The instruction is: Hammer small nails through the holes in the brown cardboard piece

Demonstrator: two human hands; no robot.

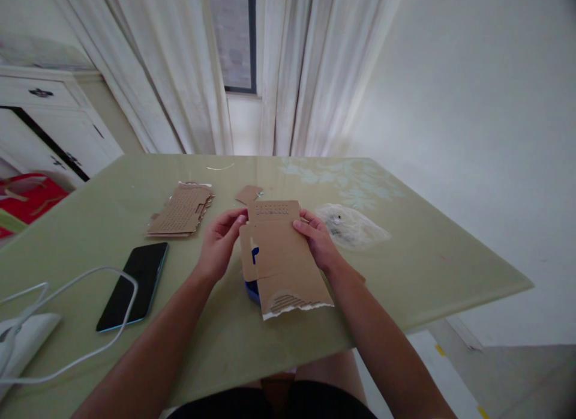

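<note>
The red bag (33, 197) is at the far left of the left grip, beyond the edge of the surface (427, 257). A white plastic object (33, 338) lies on the surface, well to the left of the left grip and nearer the person. A white cable (81, 279) runs from it and passes over the phone (132, 287), which lies left of the left grip, dark screen up. The cardboard stack (180, 209) lies beyond the phone, to the left of and farther than the left grip.

The left grip (222, 242) is at the left edge of the cardboard sheet (292, 257), thumb and fingers curled close together; whether they pinch that edge cannot be told. A small cardboard piece (249, 194) lies just beyond the left grip. The sheet is between both grips, tilted, with punched holes at its far end and a torn near edge. A blue object (252, 293), mostly hidden, shows below the sheet's left side.

The right grip (317, 239) pinches the sheet's right edge, thumb on the upper face. A clear plastic bag (355, 230) lies just right of the right grip.
</note>
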